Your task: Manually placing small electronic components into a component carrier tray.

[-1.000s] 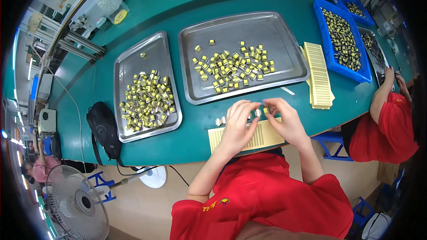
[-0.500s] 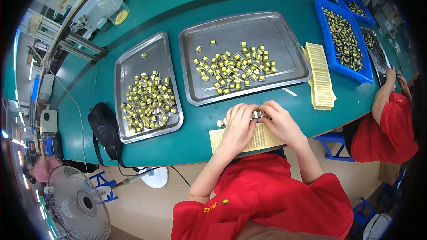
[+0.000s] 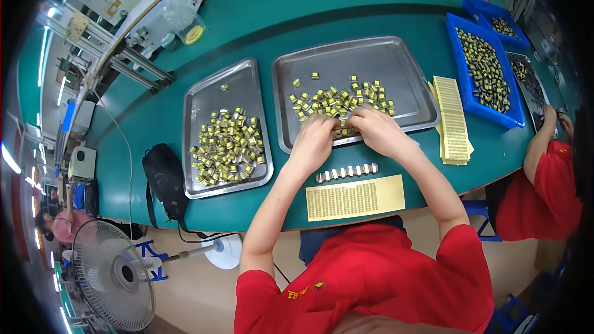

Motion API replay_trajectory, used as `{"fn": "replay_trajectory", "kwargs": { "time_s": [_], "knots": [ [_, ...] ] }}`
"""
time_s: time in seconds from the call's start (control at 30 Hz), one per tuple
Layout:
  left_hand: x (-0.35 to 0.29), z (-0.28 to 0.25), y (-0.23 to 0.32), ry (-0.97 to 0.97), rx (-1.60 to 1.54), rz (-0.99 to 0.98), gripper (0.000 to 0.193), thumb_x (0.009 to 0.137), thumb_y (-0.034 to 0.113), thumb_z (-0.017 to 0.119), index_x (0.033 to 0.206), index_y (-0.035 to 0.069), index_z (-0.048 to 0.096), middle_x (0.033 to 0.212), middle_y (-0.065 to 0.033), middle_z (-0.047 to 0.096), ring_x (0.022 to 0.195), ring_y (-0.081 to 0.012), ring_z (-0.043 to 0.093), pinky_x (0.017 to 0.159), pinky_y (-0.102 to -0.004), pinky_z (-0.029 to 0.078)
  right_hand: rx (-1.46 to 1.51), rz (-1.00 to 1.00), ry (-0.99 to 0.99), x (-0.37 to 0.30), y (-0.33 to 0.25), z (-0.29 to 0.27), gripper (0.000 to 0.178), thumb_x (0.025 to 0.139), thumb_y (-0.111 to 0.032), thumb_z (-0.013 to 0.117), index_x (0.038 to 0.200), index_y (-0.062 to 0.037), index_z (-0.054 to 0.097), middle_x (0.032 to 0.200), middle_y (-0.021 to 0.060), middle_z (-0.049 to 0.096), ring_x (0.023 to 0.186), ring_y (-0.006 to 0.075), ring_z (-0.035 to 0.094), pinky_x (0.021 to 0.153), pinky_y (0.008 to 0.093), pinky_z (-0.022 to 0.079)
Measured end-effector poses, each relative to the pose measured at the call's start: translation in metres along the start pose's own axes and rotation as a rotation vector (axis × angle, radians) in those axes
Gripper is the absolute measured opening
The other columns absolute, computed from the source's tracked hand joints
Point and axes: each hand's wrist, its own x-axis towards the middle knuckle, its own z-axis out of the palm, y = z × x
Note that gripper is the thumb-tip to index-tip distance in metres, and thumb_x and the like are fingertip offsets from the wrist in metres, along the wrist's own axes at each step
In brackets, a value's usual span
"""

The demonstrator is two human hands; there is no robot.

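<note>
My left hand (image 3: 314,141) and my right hand (image 3: 382,130) reach over the near rim of the middle metal tray (image 3: 365,51). Their fingers are curled, with the tips close together on small yellow-wrapped transformers (image 3: 334,100) from the loose pile; the exact grip is partly hidden. Between my forearms, a row of several small components (image 3: 348,172) with silvery tops lies side by side on the green table. Just nearer to me is a pale yellow card (image 3: 354,198) printed with a grid of small marks.
A second metal tray (image 3: 265,167) at left holds more transformers, with a black bag (image 3: 164,176) beside it. Stacked yellow cards (image 3: 453,120) lie right of the middle tray, near a full blue bin (image 3: 515,117). A co-worker's red sleeve (image 3: 547,179) is at far right; a fan (image 3: 114,269) stands lower left.
Both hands have moved away from me, from the component row above the card to the middle tray. The row now lies released on the table, and the view has shifted slightly.
</note>
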Motion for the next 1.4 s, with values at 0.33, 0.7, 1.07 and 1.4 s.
{"fn": "replay_trajectory", "kwargs": {
  "time_s": [0.33,0.7,1.07,1.4],
  "knots": [
    [0.006,0.014,-0.009,-0.013,-0.009,0.064,0.017,0.079,0.002,0.065,0.096,0.000,0.064,0.095,-0.0152,0.060,0.094,-0.0360,0.058,0.086,-0.0431,0.047,-0.126,0.113,-0.076,0.005,0.005,0.005,0.017,0.076,-0.004,0.069,0.092,0.0011,0.065,0.099,0.0136,0.062,0.103,0.0315,0.058,0.090,0.0418,0.049],
    [-0.001,-0.019,-0.001,-0.062,-1.134,-0.635,0.033,0.091,0.016,0.070,0.118,-0.002,0.065,0.096,-0.0037,0.065,0.091,-0.0110,0.059,0.083,-0.0255,0.047,-0.127,-0.133,-0.119,0.012,0.021,-0.005,0.017,0.077,-0.011,0.069,0.093,-0.0045,0.068,0.095,0.0098,0.062,0.095,0.0286,0.061,0.084,0.0397,0.051],
    [-0.008,-0.015,0.025,-0.246,-1.364,-0.583,0.041,0.093,0.011,0.065,0.130,-0.004,0.055,0.119,-0.0091,0.063,0.101,-0.0180,0.064,0.092,-0.0297,0.050,0.216,0.092,0.015,-0.042,0.004,-0.042,0.024,0.082,-0.006,0.066,0.105,-0.0039,0.062,0.097,0.0111,0.062,0.088,0.0256,0.062,0.080,0.0362,0.050],
    [-0.013,0.023,0.077,-0.065,-0.427,-0.021,0.030,0.079,0.010,0.075,0.107,0.004,0.068,0.099,-0.0085,0.062,0.096,-0.0241,0.060,0.084,-0.0349,0.048,0.484,0.324,0.232,-0.098,-0.005,-0.050,0.025,0.081,-0.003,0.068,0.106,-0.0035,0.066,0.095,0.0072,0.064,0.084,0.0177,0.062,0.077,0.0311,0.050]
  ]
}}
